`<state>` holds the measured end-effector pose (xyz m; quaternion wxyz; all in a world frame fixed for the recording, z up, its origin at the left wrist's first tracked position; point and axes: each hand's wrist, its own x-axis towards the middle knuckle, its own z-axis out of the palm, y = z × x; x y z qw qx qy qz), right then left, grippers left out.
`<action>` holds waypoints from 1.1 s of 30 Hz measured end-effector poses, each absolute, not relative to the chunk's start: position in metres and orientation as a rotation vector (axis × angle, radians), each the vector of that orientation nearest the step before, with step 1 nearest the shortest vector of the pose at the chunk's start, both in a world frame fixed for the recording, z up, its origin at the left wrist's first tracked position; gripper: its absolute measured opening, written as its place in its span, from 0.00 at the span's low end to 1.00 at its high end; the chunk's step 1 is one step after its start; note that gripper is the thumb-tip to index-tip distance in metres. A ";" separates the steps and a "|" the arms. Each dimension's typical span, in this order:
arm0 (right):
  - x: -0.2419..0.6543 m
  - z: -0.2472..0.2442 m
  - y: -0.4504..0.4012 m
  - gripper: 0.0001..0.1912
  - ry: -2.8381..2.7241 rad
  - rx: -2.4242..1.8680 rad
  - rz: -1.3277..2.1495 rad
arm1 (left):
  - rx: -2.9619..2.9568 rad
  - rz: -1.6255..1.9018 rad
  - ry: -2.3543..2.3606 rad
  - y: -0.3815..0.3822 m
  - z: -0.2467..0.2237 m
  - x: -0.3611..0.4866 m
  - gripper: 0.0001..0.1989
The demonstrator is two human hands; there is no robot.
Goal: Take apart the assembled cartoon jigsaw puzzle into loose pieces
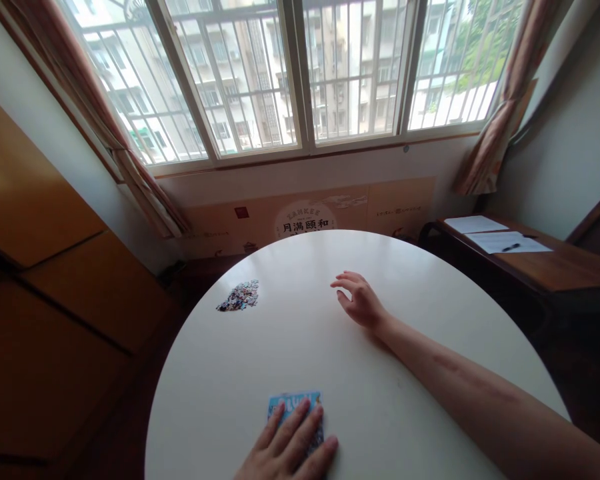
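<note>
My left hand (291,443) lies flat with its fingers spread on a small blue printed card or packet (297,401) near the front edge of the white round table (220,373). The hand covers much of the print. My right hand (359,298) is over the right middle of the table, fingers apart and slightly curled, with nothing between them. A loose pile of small multicoloured pieces (241,296), resembling puzzle pieces, rests at the back left of the tabletop, away from both hands.
Behind the table, a printed cardboard panel (260,220) leans below the barred window. A brown side table (580,270) at the right bears papers (505,241) and a dark pen. Wooden cabinets (75,287) stand at the left.
</note>
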<state>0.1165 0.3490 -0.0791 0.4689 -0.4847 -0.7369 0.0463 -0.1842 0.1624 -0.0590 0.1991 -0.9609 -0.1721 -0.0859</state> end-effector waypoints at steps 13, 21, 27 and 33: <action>0.115 -0.075 0.348 0.15 -1.816 -1.174 0.176 | -2.862 0.090 -1.063 0.259 -0.047 -0.306 0.39; 0.114 -0.071 0.350 0.17 -1.799 -1.202 0.237 | -2.625 -0.199 -1.243 0.266 -0.030 -0.330 0.27; 0.114 -0.073 0.354 0.19 -1.775 -1.219 0.273 | -2.670 -0.200 -1.244 0.223 -0.026 -0.292 0.28; 0.115 -0.077 0.354 0.17 -1.756 -1.236 0.291 | -2.731 -0.126 -1.218 0.229 -0.029 -0.296 0.21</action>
